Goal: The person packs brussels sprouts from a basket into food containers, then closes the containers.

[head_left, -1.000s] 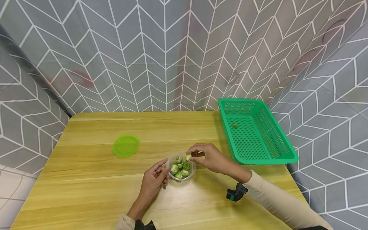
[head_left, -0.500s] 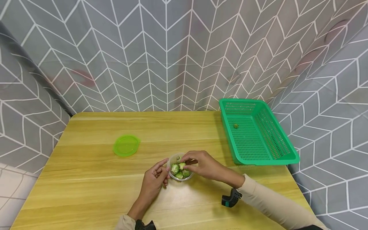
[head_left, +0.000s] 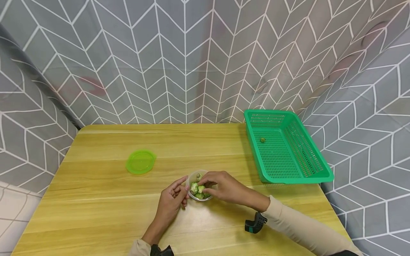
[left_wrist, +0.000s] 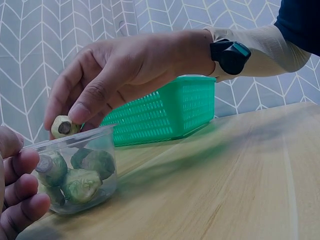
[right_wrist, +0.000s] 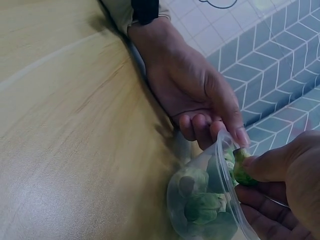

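Observation:
My right hand (head_left: pixel 225 187) pinches a Brussels sprout (left_wrist: pixel 62 126) between thumb and fingers, at the mouth of a clear plastic container (left_wrist: pixel 111 167). Several more Brussels sprouts (left_wrist: pixel 81 186) lie inside, pale green with cut stem ends, partly covered by the right hand in the head view. My left hand (head_left: pixel 171 202) steadies the container at its left side, thumb and forefinger at the rim, the other fingers curled beside the wall. In the right wrist view the pinched sprout overlaps the rim.
A green perforated basket (head_left: pixel 257 156) stands at the table's back right, with one small sprout (head_left: pixel 262 140) on its floor. A lime-green lid (head_left: pixel 141 162) lies flat, left of the container. Patterned grey curtains (head_left: pixel 179 64) hang behind the wooden table (head_left: pixel 105 220).
My right hand has moved left and down from the container's right rim, bringing the pinched sprout in over the others. The left hand stays at the container.

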Motion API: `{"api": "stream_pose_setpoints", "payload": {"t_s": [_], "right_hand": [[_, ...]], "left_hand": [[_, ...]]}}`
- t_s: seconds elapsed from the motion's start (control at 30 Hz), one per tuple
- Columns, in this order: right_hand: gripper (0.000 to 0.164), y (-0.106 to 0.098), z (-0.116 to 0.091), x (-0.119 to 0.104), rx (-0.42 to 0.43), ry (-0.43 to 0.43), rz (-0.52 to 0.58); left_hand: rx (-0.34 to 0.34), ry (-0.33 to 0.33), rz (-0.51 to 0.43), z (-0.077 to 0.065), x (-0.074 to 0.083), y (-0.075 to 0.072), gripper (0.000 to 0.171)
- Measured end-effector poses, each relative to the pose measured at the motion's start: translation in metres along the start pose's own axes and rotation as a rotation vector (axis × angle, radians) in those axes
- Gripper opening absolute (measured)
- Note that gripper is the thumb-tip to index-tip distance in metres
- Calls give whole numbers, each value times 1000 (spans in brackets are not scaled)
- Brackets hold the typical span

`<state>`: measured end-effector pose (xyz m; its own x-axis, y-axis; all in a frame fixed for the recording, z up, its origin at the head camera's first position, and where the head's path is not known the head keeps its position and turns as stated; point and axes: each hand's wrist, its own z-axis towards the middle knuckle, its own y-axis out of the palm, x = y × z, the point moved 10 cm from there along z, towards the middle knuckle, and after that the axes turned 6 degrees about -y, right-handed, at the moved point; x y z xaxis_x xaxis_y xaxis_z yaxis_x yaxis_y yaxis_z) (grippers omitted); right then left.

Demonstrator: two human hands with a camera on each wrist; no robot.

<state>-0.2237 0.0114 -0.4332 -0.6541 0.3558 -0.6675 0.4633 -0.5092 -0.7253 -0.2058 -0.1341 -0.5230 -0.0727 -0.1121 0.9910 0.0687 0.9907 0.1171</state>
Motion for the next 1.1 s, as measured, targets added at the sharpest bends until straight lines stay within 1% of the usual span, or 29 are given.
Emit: {"api": "stream_pose_setpoints", "payload": {"t_s": [0.23, 0.53, 0.8, 1.1], "right_hand": [[22, 4, 1, -3, -29, -15, -38], [23, 7, 3, -6, -44, -38, -104], [23, 7, 3, -9, -50, -47, -109], [23, 7, 3, -9, -53, -41, -106]], "left_hand": [[-1, 7, -4, 0, 0, 0, 42], [-1, -9, -5, 0, 0, -1, 42], [-14, 3, 0, 0, 2, 0, 42], [-10, -7, -2, 1, 0, -1, 43]]}}
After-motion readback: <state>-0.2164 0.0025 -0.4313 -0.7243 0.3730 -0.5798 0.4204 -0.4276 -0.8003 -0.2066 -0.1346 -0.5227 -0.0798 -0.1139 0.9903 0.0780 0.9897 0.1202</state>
